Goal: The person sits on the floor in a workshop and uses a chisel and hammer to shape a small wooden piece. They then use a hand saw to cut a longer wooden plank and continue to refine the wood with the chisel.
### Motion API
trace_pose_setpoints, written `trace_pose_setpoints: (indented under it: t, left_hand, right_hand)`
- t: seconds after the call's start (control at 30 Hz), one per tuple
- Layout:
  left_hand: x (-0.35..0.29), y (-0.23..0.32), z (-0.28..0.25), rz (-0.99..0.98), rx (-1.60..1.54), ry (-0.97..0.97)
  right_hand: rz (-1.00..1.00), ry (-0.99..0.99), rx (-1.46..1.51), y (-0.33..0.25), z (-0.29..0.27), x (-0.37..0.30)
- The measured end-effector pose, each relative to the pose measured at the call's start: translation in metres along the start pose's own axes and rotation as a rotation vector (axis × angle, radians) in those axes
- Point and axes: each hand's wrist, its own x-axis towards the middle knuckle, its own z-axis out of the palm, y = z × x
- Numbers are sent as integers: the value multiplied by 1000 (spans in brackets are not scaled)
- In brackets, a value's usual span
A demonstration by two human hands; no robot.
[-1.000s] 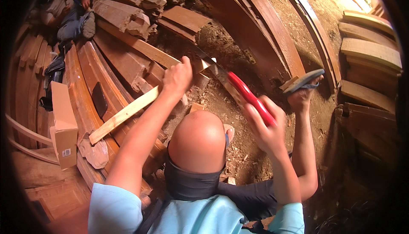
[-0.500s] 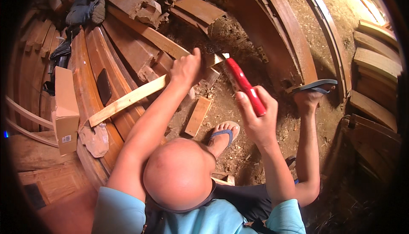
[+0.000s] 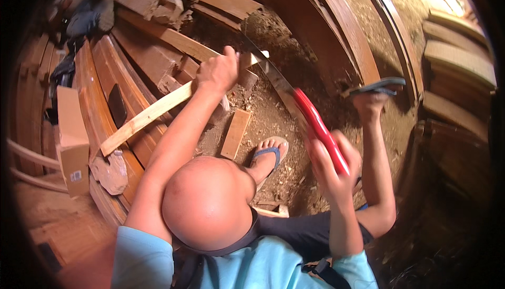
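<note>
My left hand is closed around a pale wooden strip, pressing it over the stacked boards near its far end. In my right hand is the red handle of a hand saw. Its dark blade slants up and left and crosses the strip's far end, just right of my left hand. Whether the teeth are cutting into the wood I cannot tell. My bent knee is under my left forearm.
A short wood block lies on the sawdust-strewn ground beside my sandalled foot. Brown boards bearing a dark flat object and a cardboard box are at left. Planks are stacked right. Another person's legs show far left.
My right hand has drawn the saw back toward me, down and right, baring more blade. My left hand still grips the strip. The whole view has shifted slightly.
</note>
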Motion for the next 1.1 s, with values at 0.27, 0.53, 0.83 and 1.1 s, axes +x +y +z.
trace_pose_setpoints:
  t: [0.27, 0.53, 0.83, 1.1]
  left_hand:
    - [0, -4, 8, 41, 40, 0]
    - [-1, -6, 7, 118, 87, 116]
    - [-9, -9, 15, 133, 18, 160]
    - [-4, -2, 1, 94, -18, 103]
  right_hand:
    - [-37, 57, -99, 30, 55, 46]
    - [-156, 0, -155, 41, 53, 50]
    - [13, 21, -61, 48, 41, 25]
    - [-69, 100, 47, 75, 37, 4]
